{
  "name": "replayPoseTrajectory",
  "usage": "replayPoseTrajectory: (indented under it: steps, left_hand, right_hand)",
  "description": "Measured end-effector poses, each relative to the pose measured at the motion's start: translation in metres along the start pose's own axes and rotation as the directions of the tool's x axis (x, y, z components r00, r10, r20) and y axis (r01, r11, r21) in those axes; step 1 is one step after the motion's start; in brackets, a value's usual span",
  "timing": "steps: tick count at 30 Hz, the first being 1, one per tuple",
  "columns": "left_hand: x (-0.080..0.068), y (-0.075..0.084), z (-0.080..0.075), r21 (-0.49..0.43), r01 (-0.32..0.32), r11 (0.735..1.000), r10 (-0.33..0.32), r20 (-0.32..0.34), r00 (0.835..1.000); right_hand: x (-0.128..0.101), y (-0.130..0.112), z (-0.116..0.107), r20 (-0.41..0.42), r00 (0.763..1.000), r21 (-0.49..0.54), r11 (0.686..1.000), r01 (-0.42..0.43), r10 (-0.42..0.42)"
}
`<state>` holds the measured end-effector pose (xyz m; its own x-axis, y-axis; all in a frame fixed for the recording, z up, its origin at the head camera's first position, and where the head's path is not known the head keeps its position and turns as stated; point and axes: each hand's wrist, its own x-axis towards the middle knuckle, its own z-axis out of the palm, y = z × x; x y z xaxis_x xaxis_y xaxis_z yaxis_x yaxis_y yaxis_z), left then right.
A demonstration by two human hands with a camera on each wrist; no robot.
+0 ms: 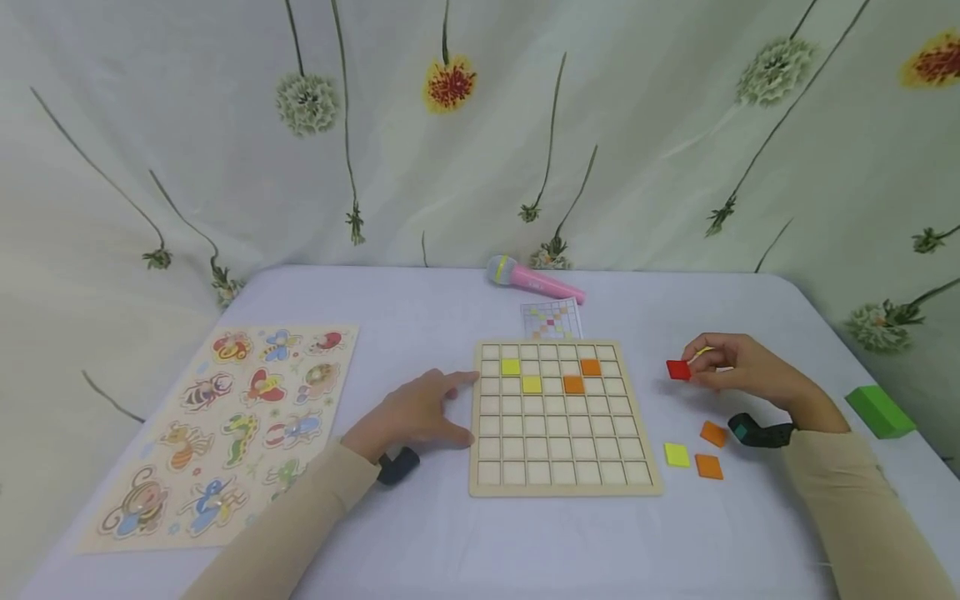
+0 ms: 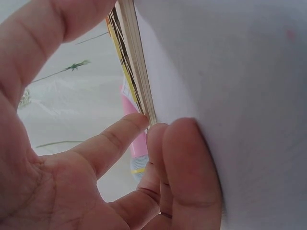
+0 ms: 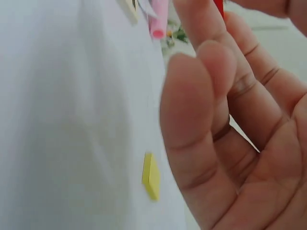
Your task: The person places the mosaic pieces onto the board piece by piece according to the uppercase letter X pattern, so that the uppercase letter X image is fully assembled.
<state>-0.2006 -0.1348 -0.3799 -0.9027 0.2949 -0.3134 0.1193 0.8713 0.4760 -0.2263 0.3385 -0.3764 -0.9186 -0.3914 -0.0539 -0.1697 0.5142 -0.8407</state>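
A wooden grid board [image 1: 566, 490] lies flat on the table, with two yellow tiles [image 1: 511, 367] and two orange tiles [image 1: 573, 385] in its upper rows. At the board's left side is my left hand [image 1: 420, 408]; its extended index finger and thumb touch the edge, which the left wrist view shows close up as a layered wooden edge [image 2: 136, 62]. Off the board's right side, my right hand [image 1: 738, 367] pinches a red tile [image 1: 678, 370] between thumb and fingers above the table. Only a sliver of the red tile [image 3: 219, 7] shows in the right wrist view.
A loose yellow tile [image 1: 677, 455] and orange tiles [image 1: 708, 467] lie right of the board; another yellow tile [image 3: 151, 177] lies near my right hand. Behind the board are a pattern card [image 1: 552, 319] and a pink microphone [image 1: 536, 280]. An insect puzzle [image 1: 240, 417] lies left, a green block [image 1: 881, 412] right.
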Motion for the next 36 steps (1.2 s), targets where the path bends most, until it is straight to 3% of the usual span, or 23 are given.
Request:
replayPoseTrajectory:
  steps: [12,24,36]
  left_hand:
    - [0.001,-0.001,0.000,-0.008,0.013,1.000,-0.013,0.002,1.000]
    - [0.001,-0.001,-0.001,-0.012,0.007,1.000,-0.007,0.010,1.000]
    - [0.002,-0.001,0.000,-0.007,0.022,1.000,-0.022,0.012,1.000]
  right_hand:
    - [0.011,-0.045,0.039,-0.005,0.999,0.048,0.998,0.039,-0.039]
    - [0.015,-0.061,0.068,0.041,0.995,0.181,0.980,0.078,-0.087]
    - [0.029,-0.074,0.093,0.136,0.991,0.129,0.991,-0.038,0.020]
